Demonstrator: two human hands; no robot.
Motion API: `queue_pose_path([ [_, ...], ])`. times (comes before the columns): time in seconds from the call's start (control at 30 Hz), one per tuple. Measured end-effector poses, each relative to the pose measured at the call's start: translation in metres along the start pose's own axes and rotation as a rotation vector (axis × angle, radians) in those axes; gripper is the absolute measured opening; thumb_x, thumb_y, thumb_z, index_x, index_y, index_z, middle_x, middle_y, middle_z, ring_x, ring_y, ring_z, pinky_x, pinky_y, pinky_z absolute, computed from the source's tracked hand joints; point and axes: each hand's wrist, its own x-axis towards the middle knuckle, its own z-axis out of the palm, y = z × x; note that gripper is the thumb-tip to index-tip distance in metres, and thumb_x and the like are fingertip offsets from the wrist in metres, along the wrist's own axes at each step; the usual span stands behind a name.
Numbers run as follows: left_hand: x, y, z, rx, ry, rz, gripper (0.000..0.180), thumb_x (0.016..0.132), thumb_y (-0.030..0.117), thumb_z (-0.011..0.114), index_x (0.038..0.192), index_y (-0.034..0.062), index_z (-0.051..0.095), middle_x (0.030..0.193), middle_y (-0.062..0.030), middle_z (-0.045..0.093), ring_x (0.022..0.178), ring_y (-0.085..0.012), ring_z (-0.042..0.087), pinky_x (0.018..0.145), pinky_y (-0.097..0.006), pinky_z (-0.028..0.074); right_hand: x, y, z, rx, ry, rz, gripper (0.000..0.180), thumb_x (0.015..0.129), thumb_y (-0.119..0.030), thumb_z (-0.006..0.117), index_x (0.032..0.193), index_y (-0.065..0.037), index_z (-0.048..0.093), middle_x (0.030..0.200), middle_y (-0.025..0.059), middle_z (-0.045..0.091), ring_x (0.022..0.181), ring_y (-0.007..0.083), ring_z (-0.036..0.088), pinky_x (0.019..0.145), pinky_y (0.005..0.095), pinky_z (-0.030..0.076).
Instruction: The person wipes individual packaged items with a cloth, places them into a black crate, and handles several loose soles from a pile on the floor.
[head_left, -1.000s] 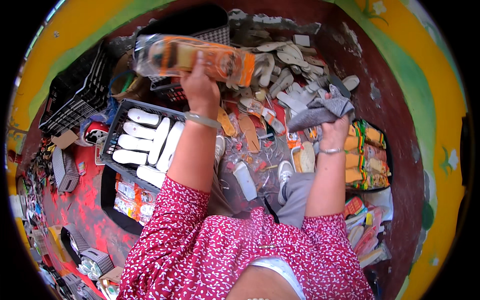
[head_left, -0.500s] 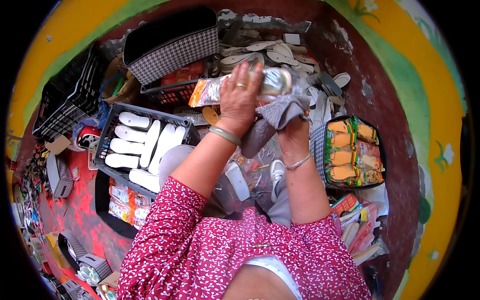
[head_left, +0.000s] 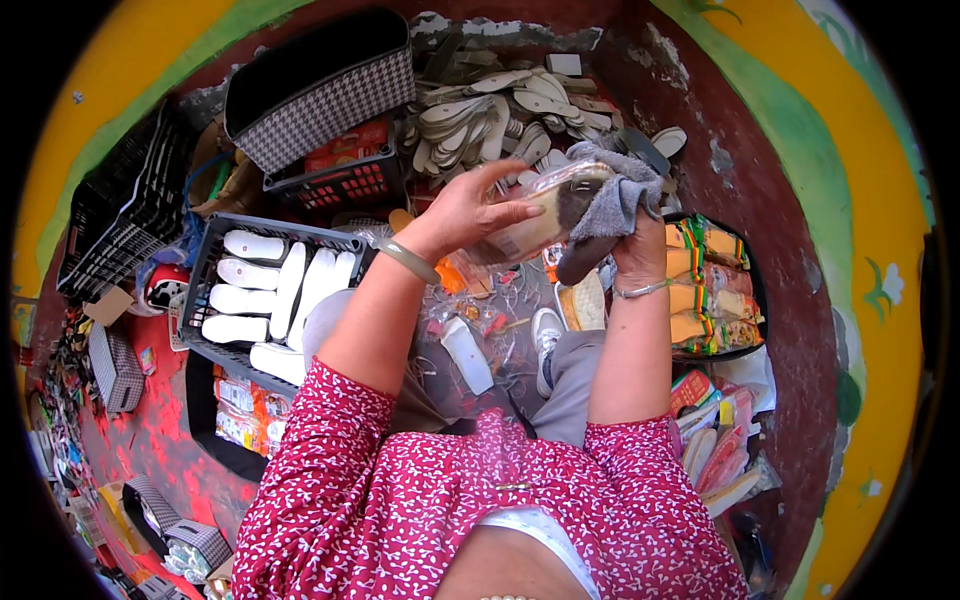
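A clear plastic packet point(head_left: 550, 215) with insole-like pieces, one pale and one dark, is held up in front of me. My left hand point(head_left: 472, 213) grips its left side, thumb on the near face and fingers curving behind. My right hand point(head_left: 640, 248) is closed on a fuzzy grey cloth point(head_left: 618, 200), which lies against the packet's right end. Below the cloth hangs a dark brown flat piece point(head_left: 587, 260); how it is held is hidden. Under my hands, a cream quilted insole point(head_left: 583, 300) and a white insole-shaped piece point(head_left: 467, 355) lie low between my legs.
To the left stands a grey crate point(head_left: 200, 300) of white insoles; a black crate point(head_left: 335, 185) and a houndstooth bin point(head_left: 330, 105) sit behind it. Loose insoles are heaped point(head_left: 490, 115) at the back. On the right, a bin holds orange insole packs point(head_left: 690, 300). A painted wall point(head_left: 760, 200) curves around.
Both hands have moved to the right and slightly nearer. The packet has tilted, and my left hand has gone from lying flat over it to gripping its side. The quilted insole now shows.
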Motion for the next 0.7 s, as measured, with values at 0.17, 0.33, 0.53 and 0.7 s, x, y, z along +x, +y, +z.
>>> queue_pose_path([
  [0.17,-0.001,-0.018,0.008,-0.042,-0.343,-0.109,0.054,0.075,0.039,0.072,0.108,-0.0018,0.057,0.092,-0.0065,0.063,0.086,-0.0114,0.054,0.077,-0.028,0.044,-0.001,0.007,-0.001,0.005,-0.004,0.039,0.026,0.083,-0.009,0.061,0.108,-0.003,0.057,0.099,0.0067,0.062,0.088,0.0179,0.060,0.078,0.0319,0.050],
  [0.33,-0.003,-0.003,0.007,-0.205,-0.383,-0.241,0.037,0.081,0.028,0.068,0.102,-0.0014,0.059,0.088,-0.0012,0.060,0.083,-0.0076,0.051,0.075,-0.024,0.043,-0.001,0.011,-0.002,-0.050,-0.017,0.022,0.022,0.083,-0.009,0.061,0.104,-0.004,0.058,0.095,0.0058,0.062,0.086,0.0171,0.060,0.077,0.0313,0.049],
  [0.53,-0.002,-0.009,0.006,-0.021,-0.357,-0.206,0.028,0.082,0.023,0.067,0.098,0.0005,0.062,0.083,0.0020,0.060,0.079,-0.0054,0.050,0.071,-0.023,0.043,0.001,0.015,-0.003,-0.038,-0.020,0.067,0.021,0.082,-0.010,0.063,0.102,-0.004,0.058,0.092,0.0056,0.062,0.083,0.0168,0.061,0.075,0.0305,0.050],
  [0.7,0.001,-0.018,0.003,-0.053,-0.404,-0.233,0.026,0.081,0.018,0.068,0.099,-0.0005,0.061,0.084,0.0017,0.060,0.079,-0.0053,0.051,0.072,-0.023,0.044,0.001,0.021,0.000,0.043,0.063,0.075,0.019,0.082,-0.010,0.062,0.100,-0.003,0.059,0.092,0.0060,0.062,0.083,0.0165,0.061,0.074,0.0301,0.050],
])
